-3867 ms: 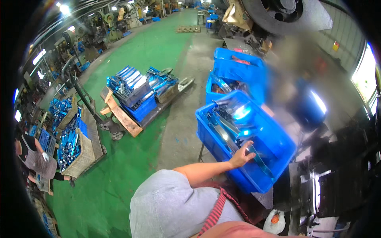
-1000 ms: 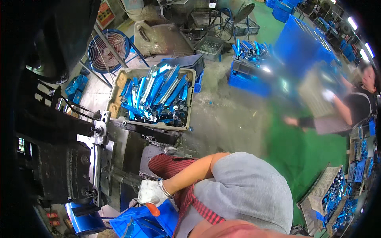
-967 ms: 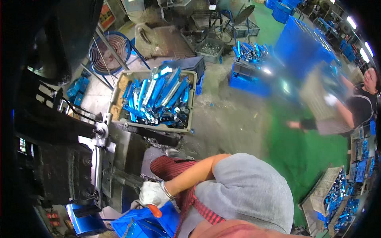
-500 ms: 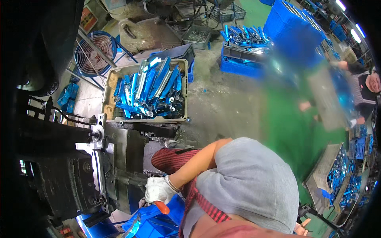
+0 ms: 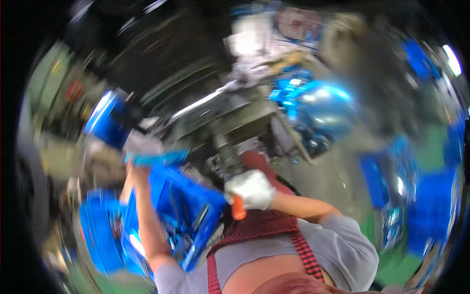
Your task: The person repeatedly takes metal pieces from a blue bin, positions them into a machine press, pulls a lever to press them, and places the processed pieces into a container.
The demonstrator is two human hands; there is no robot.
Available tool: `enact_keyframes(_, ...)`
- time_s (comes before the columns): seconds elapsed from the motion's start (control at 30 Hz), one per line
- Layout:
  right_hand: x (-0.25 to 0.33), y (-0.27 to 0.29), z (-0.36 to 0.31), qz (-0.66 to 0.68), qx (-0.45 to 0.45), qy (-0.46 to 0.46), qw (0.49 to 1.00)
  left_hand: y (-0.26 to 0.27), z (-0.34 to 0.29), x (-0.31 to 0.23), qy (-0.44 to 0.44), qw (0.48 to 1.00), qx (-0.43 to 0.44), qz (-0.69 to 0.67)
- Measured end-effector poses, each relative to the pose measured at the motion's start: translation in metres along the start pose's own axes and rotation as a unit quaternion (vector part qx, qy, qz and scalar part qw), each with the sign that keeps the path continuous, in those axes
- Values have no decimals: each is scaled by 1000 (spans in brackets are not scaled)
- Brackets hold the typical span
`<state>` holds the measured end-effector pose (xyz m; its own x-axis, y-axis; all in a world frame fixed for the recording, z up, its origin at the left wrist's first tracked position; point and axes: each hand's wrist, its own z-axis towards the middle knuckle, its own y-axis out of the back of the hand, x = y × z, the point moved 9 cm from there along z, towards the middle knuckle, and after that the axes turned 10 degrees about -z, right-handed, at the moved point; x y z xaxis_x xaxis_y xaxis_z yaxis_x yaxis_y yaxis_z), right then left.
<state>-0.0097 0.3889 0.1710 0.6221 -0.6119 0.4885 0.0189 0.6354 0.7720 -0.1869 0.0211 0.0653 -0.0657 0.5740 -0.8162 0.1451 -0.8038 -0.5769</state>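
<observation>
In the head view, my right hand (image 5: 250,190), in a white glove, is closed around the orange handle (image 5: 237,208) of a tool whose other end I cannot make out. It is in front of my body, near the machine's lower edge. My left hand (image 5: 135,169) reaches out to the left, blurred by motion, and is closed on one end of a shiny blue strip (image 5: 164,158). Below this strip stands a blue crate (image 5: 208,215) with blue and silvery pieces inside. My left forearm passes over the crate's left side.
A dark press-like machine (image 5: 196,117) stands directly ahead, with a blue cylinder (image 5: 105,117) at its left. Beyond its right side is a bin (image 5: 301,147) of shiny blue pieces. Another blue crate (image 5: 98,235) is at the left; blue crates (image 5: 431,206) stand at the far right.
The view has swung left, smearing much of the scene. My left hand and the blue strip have come into view. My right hand still grips the orange handle.
</observation>
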Motion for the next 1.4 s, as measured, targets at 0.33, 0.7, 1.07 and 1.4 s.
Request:
enact_keyframes(0.33, 11, 4, 10, -67, 5, 67, 995, -76, 18, 88, 130, 965, -180, -136)
enact_keyframes(0.7, 14, 1, 27, -122, 43, 149, 980, -176, 37, 170, 262, 960, 38, -89)
enact_keyframes(1.07, -100, -36, 83, -128, -103, -152, 975, 37, -50, 36, 344, 781, 2, 521)
enact_keyframes(1.4, -122, -17, 80, 346, -18, -42, 937, 95, -74, 88, 132, 666, 47, 732)
